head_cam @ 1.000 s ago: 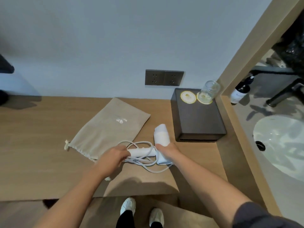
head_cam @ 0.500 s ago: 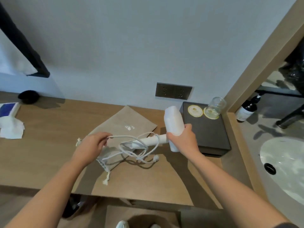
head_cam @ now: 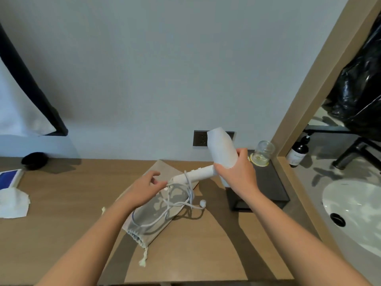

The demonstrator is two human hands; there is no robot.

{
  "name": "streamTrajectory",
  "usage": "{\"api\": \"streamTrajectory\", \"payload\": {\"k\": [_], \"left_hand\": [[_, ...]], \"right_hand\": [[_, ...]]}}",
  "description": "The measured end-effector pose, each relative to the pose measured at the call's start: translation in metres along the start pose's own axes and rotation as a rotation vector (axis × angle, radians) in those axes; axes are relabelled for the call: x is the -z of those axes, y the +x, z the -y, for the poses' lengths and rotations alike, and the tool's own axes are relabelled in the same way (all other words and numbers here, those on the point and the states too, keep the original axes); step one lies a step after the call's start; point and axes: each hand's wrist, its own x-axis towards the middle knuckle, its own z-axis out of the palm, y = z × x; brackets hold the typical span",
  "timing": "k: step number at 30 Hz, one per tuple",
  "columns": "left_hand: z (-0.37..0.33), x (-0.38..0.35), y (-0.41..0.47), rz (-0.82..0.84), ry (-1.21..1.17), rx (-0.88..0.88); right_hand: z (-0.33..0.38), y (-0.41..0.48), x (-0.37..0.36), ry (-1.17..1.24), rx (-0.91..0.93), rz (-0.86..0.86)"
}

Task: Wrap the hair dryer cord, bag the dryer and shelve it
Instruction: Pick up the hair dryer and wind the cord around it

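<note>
**Cord wrap in hand: dryer held up, loops hanging loose**

Obs.: The right hand [head_cam: 237,174] is closed round the hair dryer [head_cam: 221,149] where barrel meets handle, holding it above the wooden counter [head_cam: 61,203] with the barrel tilted up toward the wall socket [head_cam: 200,138]. The handle points down-left toward the left hand [head_cam: 144,188], which pinches the white cord [head_cam: 175,203] between thumb and forefinger just beside the handle's end; the other fingers are loosely curled. One turn crosses the handle. The rest hangs in slack, uneven loops over the beige drawstring bag [head_cam: 148,215], which lies flat on the counter with its mouth toward the person. The plug [head_cam: 202,203] dangles at the loops' right edge, near the black box [head_cam: 268,182].

Judgement: wrapping has barely begun; bagging and shelving remain.

To do it well, I reckon:
- Keep the right hand steady; let the left carry the cord round the handle.
- Hold light tension so turns lie side by side, not crossing.
- Shake out the tangled loops first, or they may knot.
- Do not strain the cord where it enters the handle.
- Finish with the plug tucked under the last turn, so nothing snags at the bag's mouth.
</note>
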Motion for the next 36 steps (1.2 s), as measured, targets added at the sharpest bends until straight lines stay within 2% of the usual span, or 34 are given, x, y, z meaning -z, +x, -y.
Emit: {"api": "streamTrajectory", "payload": {"k": [6, 11, 15, 17, 20, 22, 28, 33, 36], "left_hand": [[-0.048, -0.004, 0.029, 0.089, 0.242, -0.271], [-0.06, -0.006, 0.03, 0.012, 0.146, -0.327], [-0.064, -0.001, 0.026, -0.058, 0.125, -0.358], [-0.063, 0.0, 0.025, -0.067, 0.121, -0.358], [-0.065, -0.001, 0.026, -0.07, 0.06, -0.354], [-0.07, -0.003, 0.026, -0.063, 0.052, -0.36], [-0.082, -0.008, 0.018, -0.049, -0.002, -0.392], [-0.075, -0.01, 0.014, -0.028, -0.062, -0.391], [-0.057, -0.005, 0.016, -0.103, -0.116, -0.337]], "right_hand": [[0.036, 0.005, 0.018, 0.008, 0.196, 0.028], [0.047, 0.016, 0.024, 0.044, 0.233, 0.03], [0.037, 0.017, 0.027, 0.366, 0.133, 0.042], [0.028, 0.012, 0.022, 0.653, -0.023, 0.077], [0.018, 0.002, 0.001, 1.068, -0.237, 0.289], [0.023, -0.003, -0.011, 1.085, -0.236, 0.407], [0.042, 0.0, -0.022, 1.11, -0.152, 0.447], [0.047, 0.003, -0.029, 1.041, -0.14, 0.314], [0.04, 0.007, -0.025, 0.967, -0.135, 0.218]]}}
